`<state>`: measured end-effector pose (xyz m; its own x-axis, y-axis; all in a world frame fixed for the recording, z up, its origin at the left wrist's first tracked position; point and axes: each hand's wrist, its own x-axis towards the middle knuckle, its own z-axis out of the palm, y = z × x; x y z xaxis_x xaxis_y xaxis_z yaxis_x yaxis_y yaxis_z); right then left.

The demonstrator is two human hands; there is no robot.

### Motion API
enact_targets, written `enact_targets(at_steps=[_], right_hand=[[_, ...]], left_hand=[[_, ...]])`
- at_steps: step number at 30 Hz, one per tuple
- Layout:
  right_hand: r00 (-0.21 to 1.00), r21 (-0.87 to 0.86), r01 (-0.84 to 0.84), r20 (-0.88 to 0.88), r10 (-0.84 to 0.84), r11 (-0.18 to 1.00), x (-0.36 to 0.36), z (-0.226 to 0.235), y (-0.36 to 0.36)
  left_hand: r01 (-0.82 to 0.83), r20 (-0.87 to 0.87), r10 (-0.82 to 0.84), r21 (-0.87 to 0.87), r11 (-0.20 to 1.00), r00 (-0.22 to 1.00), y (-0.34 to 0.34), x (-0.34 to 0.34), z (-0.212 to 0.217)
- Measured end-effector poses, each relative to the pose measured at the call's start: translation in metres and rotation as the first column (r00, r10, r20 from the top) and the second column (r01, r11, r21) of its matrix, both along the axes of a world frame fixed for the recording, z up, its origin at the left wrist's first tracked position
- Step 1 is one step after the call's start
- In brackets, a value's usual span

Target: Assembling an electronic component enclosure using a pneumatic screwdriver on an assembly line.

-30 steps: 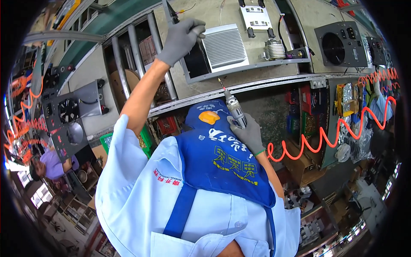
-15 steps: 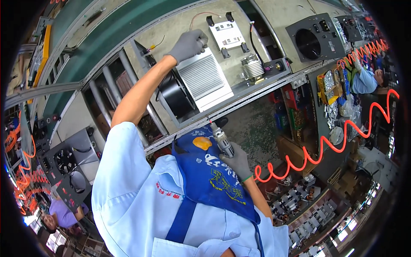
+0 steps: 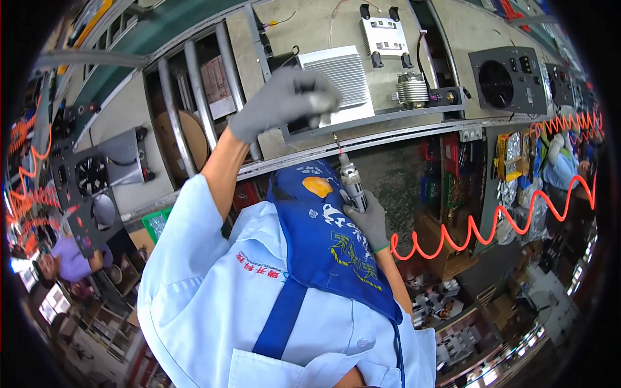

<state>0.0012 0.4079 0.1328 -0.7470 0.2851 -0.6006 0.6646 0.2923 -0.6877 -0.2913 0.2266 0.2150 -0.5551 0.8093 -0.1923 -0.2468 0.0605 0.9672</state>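
Your left hand (image 3: 283, 102) hovers by the near-left corner of the heatsink (image 3: 337, 79), fingers half-curled — can't tell if they pinch anything. Your right hand (image 3: 370, 224) wraps the driver (image 3: 352, 179), nearside of the heatsink — best keep its bit (image 3: 337, 141) clear of those fingers.

The gloves (image 3: 275, 107) look matt cloth, the heat sink (image 3: 339, 74) ridged satin metal, the driver (image 3: 350, 176) smooth metal.

a: power screwdriver (image 3: 351, 178)?
b: silver-grey, cylindrical, slanting on the near side of the heat sink (image 3: 352, 77), bit toward its near edge, not touching.
a: and the heat sink?
b: silver, fins up in parallel rows, bare plate strip along near edge, near-left part hidden.
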Motion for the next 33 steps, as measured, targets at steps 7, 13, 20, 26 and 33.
enact_targets(at_steps=[7,13,20,26,33], right_hand=[[0.999,0.054,-0.037,0.036,0.035,0.998,0.024,0.007,0.019],[0.994,0.086,-0.104,-0.033,0.107,0.991,0.071,-0.002,0.047],[0.991,0.093,-0.133,-0.002,0.134,0.987,0.096,-0.003,0.065],[0.988,0.078,-0.150,-0.031,0.152,0.986,0.103,-0.016,0.076],[0.977,0.149,-0.204,-0.038,0.211,0.968,0.115,-0.025,0.090]], left_hand=[[-0.053,0.130,0.119,-0.424,0.904,0.984,-0.012,0.127,-0.168],[-0.762,-0.671,0.395,-0.428,0.486,0.628,0.021,0.146,-0.348],[-0.842,-0.672,0.508,-0.458,0.286,0.539,0.047,0.157,-0.320],[-0.323,0.459,0.381,-0.202,0.925,0.803,0.072,0.216,-0.201],[-0.602,0.340,0.696,-0.349,0.718,0.632,0.089,0.193,-0.260]])
